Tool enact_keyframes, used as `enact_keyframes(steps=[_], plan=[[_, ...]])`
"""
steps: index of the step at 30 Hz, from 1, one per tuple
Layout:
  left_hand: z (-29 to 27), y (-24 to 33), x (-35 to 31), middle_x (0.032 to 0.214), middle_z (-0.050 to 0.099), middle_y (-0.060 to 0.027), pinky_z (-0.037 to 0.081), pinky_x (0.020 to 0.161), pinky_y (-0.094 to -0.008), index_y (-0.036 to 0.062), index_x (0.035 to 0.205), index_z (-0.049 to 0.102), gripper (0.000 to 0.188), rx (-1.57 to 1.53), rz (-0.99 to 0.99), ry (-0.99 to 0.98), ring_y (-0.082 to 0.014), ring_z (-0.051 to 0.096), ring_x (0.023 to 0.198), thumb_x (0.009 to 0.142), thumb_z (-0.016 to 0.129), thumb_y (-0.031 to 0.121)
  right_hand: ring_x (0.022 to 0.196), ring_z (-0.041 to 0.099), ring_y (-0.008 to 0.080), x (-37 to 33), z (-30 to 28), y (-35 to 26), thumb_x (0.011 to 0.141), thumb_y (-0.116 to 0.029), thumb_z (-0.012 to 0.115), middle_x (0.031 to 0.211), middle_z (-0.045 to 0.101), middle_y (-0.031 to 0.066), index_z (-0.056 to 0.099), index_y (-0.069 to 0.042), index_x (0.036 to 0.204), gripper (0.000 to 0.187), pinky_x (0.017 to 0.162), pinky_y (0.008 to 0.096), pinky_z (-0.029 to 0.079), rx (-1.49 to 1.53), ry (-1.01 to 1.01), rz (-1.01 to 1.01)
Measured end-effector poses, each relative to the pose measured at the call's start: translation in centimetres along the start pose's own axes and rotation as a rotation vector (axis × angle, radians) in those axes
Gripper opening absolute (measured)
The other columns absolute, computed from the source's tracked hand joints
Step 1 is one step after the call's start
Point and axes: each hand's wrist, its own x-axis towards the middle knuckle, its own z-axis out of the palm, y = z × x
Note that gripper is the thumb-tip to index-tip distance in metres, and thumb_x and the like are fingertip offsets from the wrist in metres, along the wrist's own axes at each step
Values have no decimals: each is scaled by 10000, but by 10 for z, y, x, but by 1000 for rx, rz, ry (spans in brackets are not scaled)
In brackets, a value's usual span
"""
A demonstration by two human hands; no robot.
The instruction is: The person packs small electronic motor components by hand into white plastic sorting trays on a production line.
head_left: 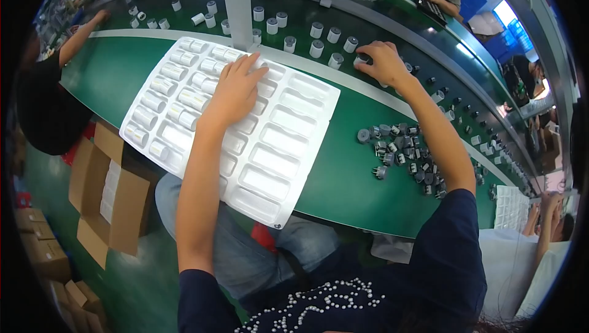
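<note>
Head view. The left grip [236, 91] is over the far part of a white tray [294, 149], fingers spread; whether it pinches one of the white cylinders [193, 98] beneath it, cannot tell. Right grip [383, 63] is out over the dark belt [300, 14], thumb and fingers bent around a dark-topped can [362, 59], which appears to stand on the belt.

Progress, judged by the tray: the slots left of the left grip nearly all carry cylinders, lying on their sides. One bare slot shows among them, on the near side. Right of and nearer than the left grip, the slots look bare, including the whole long column along the tray's right edge. Roughly half done, by my estimate; slots under the hand and forearm are hidden.

Supply: loose cans [316, 49] stand on the belt just left of the right grip; others lie further left, beyond the left grip. Nearer the body than the right grip, a heap of dark parts [402, 146] sits on the green desk [343, 167]. Below and left of the left grip, a cardboard box [132, 210] stands with flaps apart, white trays [110, 192] inside.
</note>
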Motion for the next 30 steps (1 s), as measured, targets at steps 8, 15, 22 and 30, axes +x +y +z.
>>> enact_keyframes(steps=[8,15,22,30], plan=[[-1,12,15,1314,551,-197,461,1012,-414,33,1208,636,386,-174,-194,147,-387,564,1164,828,606,-30,1293,461,327,-13,-3,33,829,-166,630,1332,576,192,645,-32,1240,433,1112,489,313,-65,-96,85],[-2,6,13,1168,614,-203,467,996,-388,4,1123,606,287,-226,-136,224,-377,577,1129,838,637,7,1252,472,312,-5,-13,8,823,-175,672,1121,659,130,683,-40,1154,358,1149,537,221,-221,-236,26],[-3,5,21,1183,607,-199,493,896,-391,32,1276,597,337,-236,-161,338,-348,608,1047,940,568,42,965,674,230,-11,-17,-1,816,-186,758,1072,690,146,652,-24,1175,408,932,445,515,579,304,390],[-31,67,11,1093,646,-102,512,846,-294,54,1291,620,308,-1092,-425,174,-184,612,875,1007,538,141,758,621,112,-89,-40,-86,1048,-332,501,963,679,80,575,-36,1207,344,594,220,520,1887,22,487]])
